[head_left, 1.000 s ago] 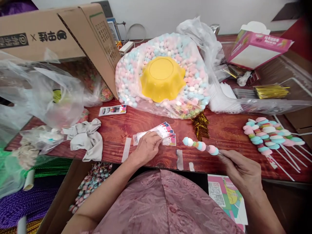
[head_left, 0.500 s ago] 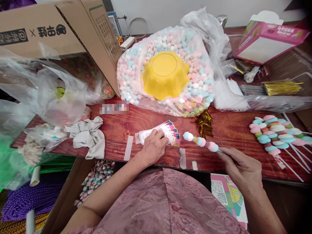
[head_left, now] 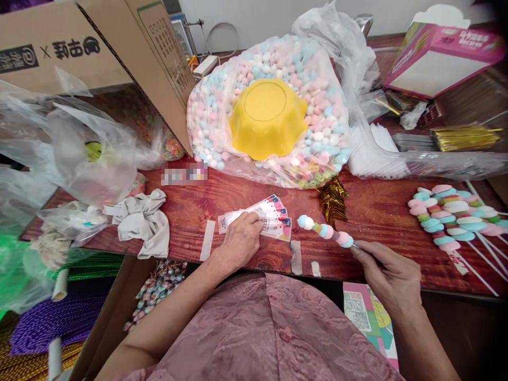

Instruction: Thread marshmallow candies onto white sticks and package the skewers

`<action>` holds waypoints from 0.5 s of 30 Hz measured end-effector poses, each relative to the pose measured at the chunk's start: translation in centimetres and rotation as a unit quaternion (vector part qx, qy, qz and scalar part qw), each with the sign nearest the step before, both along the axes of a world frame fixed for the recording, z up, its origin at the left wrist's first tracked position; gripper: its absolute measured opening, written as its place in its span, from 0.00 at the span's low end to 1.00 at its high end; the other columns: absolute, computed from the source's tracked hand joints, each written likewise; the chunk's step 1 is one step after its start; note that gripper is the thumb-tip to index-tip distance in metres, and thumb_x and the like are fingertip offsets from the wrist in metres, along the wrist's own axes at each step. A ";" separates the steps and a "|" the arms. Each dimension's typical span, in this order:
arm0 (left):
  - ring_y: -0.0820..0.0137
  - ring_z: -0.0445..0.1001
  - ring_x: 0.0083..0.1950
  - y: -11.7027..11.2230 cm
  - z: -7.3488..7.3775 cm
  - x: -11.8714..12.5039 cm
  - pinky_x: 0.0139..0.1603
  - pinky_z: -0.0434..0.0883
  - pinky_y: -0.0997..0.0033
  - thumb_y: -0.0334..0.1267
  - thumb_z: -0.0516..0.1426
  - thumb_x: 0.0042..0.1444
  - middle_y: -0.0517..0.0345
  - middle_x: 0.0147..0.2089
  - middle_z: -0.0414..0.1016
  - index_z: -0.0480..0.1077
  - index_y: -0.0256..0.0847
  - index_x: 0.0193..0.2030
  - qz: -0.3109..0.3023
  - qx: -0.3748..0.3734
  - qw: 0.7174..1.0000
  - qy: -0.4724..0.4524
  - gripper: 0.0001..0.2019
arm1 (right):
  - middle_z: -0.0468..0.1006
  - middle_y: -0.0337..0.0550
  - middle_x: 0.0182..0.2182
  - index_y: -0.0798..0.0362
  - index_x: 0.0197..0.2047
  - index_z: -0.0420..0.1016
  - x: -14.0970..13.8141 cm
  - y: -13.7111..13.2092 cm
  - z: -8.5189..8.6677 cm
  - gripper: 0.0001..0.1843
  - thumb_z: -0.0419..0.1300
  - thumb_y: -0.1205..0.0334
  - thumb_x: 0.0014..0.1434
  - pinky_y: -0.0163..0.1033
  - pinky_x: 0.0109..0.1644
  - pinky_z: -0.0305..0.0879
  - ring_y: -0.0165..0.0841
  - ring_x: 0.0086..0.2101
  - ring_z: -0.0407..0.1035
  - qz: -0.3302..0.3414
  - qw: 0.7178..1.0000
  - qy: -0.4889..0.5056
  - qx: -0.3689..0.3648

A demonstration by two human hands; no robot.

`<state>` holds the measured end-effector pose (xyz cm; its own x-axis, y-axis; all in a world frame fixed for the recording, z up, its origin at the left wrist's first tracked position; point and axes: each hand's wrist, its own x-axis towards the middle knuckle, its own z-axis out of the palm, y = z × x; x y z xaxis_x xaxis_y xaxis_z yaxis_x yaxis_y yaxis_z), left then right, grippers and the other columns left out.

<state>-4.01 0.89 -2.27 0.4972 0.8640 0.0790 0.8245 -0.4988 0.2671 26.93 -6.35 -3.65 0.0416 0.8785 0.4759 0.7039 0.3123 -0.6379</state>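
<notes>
Right now my right hand [head_left: 391, 275] is closed on the thin white stick of a marshmallow skewer [head_left: 325, 230] strung with blue, white and pink pieces, thumb and fingers pinching the bare end. The skewer sits low over the red-brown wooden table [head_left: 381, 211], nearer to me than the upturned yellow plastic bowl [head_left: 268, 119] and a little right of it. Its long axis slants, candy tip pointing left and away from me.

My left hand [head_left: 238, 241] lies palm down, fingers bent, tips pressing a fan of white printed paper sleeves [head_left: 273, 217] in front of the bowl; whether it pinches one I cannot tell. Their print is too small to read.

The bowl rests on a clear plastic bag of pastel marshmallows [head_left: 222, 100]. A tuft of gold twist ties [head_left: 333, 200] lies between bowl and skewer. Right of the bowl is a heap of finished skewers [head_left: 448, 217]; far right behind it, a pink carton [head_left: 440, 58], lettering unreadable. Left of the bowl, a brown cardboard box [head_left: 99, 47] shows upside-down black characters and an "X", and a crumpled grey cloth [head_left: 143, 222] lies closer to me.
</notes>
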 end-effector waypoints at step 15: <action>0.74 0.67 0.31 2.0 -0.4 -1.0 0.33 0.59 0.73 0.30 0.64 0.54 0.63 0.28 0.69 0.68 0.38 0.27 0.068 -0.064 0.977 -0.190 0.09 | 0.81 0.37 0.31 0.47 0.39 0.79 -0.7 0.6 0.4 0.06 0.62 0.65 0.59 0.35 0.33 0.71 0.32 0.29 0.76 0.015 1.000 -0.011 -0.006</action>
